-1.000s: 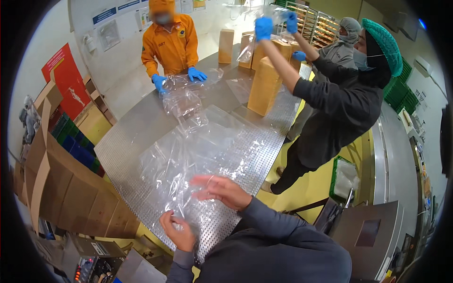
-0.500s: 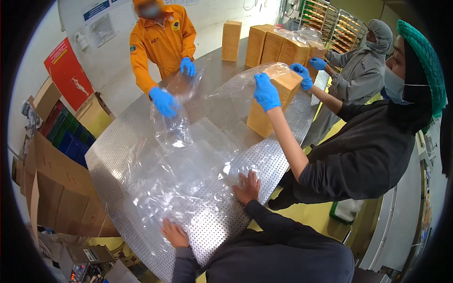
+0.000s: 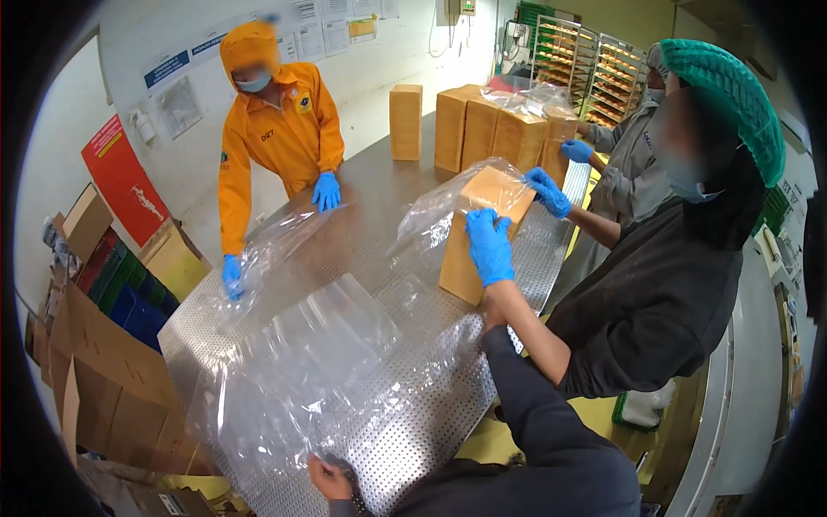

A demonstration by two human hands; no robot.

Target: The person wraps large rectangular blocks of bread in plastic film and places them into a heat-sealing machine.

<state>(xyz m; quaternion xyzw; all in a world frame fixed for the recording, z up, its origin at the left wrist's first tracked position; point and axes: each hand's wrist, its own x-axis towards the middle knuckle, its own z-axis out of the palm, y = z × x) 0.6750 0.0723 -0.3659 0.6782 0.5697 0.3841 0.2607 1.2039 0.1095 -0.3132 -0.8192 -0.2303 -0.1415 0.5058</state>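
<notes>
On the table (image 3: 362, 233):
Left hand (image 3: 332, 478): pinched tight on the big clear bag (image 3: 319, 379).
Right hand: hidden behind blue gloves, can't tell.
Bag: flat, nothing inside.

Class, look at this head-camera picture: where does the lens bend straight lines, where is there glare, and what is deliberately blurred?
In the head view, the fisheye lens bows the perforated metal table edges and leaves a black rim at the corners; the clear plastic sheet catches pale, streaky glare from overhead light; faces are blurred, the rest fairly sharp; the left hand sits at the dim lower edge.
</notes>
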